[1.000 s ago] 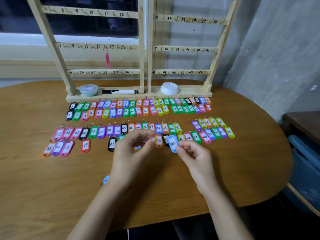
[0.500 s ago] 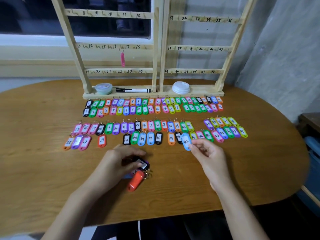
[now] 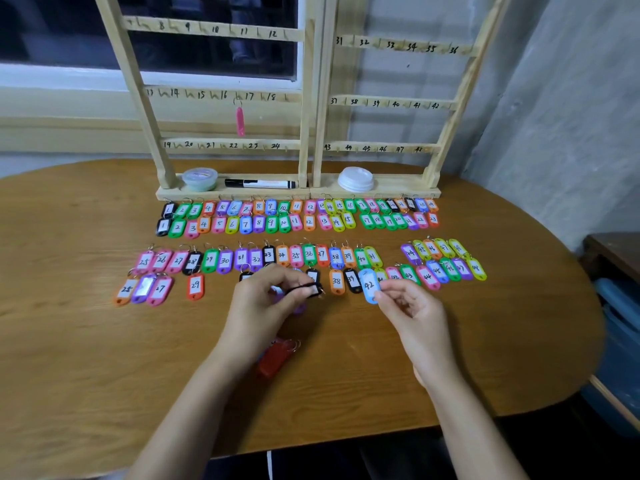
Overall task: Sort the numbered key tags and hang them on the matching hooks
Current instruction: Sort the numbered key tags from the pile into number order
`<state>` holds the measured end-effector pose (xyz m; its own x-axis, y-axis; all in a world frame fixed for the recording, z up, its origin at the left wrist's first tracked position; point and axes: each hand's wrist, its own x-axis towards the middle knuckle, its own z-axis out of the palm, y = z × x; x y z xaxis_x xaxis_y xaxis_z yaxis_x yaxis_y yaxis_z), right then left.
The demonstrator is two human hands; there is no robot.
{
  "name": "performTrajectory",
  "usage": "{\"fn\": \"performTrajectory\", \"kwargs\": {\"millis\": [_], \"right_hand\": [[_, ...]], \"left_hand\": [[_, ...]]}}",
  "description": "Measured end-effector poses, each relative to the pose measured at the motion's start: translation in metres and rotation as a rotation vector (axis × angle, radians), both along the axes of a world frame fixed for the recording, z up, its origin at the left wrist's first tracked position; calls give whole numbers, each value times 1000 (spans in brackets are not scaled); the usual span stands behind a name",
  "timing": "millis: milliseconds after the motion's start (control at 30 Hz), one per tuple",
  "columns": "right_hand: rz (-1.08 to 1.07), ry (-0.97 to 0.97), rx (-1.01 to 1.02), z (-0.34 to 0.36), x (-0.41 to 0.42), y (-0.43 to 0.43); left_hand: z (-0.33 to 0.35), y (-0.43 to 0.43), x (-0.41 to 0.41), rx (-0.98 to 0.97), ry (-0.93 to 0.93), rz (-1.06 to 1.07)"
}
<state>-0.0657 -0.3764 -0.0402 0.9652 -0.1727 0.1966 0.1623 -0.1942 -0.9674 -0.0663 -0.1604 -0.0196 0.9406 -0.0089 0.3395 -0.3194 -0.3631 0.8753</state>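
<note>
Over crowded tag rows, left hand pinches a black tag, right hand pinches blue tag 42.

Light-blue key tag, marked 42: is standing tilted, its lower end being pinched by the right hand fingertips.
Black key tag, white label: is being pinched at the left hand fingertips.
Red key tag, blurred: is lying behind the left fingers, by the wrist.
Numbered coloured key tags: are lying flat in rows, the nearest just beyond both sets of fingers.
Pink key tag: is hanging at hook 17 of the wooden hook rack, well beyond the fingers.
</note>
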Motion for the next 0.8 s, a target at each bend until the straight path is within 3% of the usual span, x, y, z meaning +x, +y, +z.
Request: {"fn": "performTrajectory", "kwargs": {"millis": [300,800], "right_hand": [[-68,-5,66,24,20,-16],[-237,150,-598,25,88,-31]], "left_hand": [[-9,3,2,-67,-13,40],[-12,5,3,-124,30,77]]}}
